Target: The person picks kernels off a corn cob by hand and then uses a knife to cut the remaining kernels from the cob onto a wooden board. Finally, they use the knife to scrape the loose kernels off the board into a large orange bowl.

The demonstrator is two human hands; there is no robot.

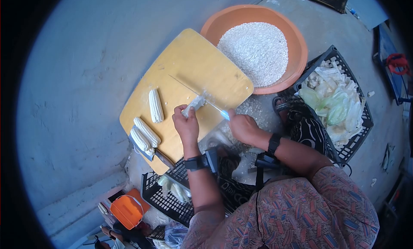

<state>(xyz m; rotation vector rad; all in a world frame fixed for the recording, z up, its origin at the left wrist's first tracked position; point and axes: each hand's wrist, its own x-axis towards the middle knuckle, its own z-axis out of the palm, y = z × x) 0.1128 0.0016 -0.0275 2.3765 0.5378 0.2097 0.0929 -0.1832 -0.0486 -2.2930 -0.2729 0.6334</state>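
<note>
My left hand (186, 125) is closed around a white corn cob (196, 103) above a yellow board (180, 55). My right hand (243, 127) grips a knife (224, 114) by its light blue handle. The blade points up and left and meets the cob, with loose kernels around the contact. One whole white cob (156, 106) lies on the board left of my left hand. Two more cobs, an upper one (147, 132) and a lower one (140, 139), lie side by side at the board's lower left. A second knife with a brown handle (164, 158) is beside them.
An orange basin (299, 46) holding white kernels (256, 51) adjoins the board. On the right stands a black crate (365, 115) of husks and plastic bags. Another black crate (148, 184), an orange bucket (127, 212) and part of another person are at lower left.
</note>
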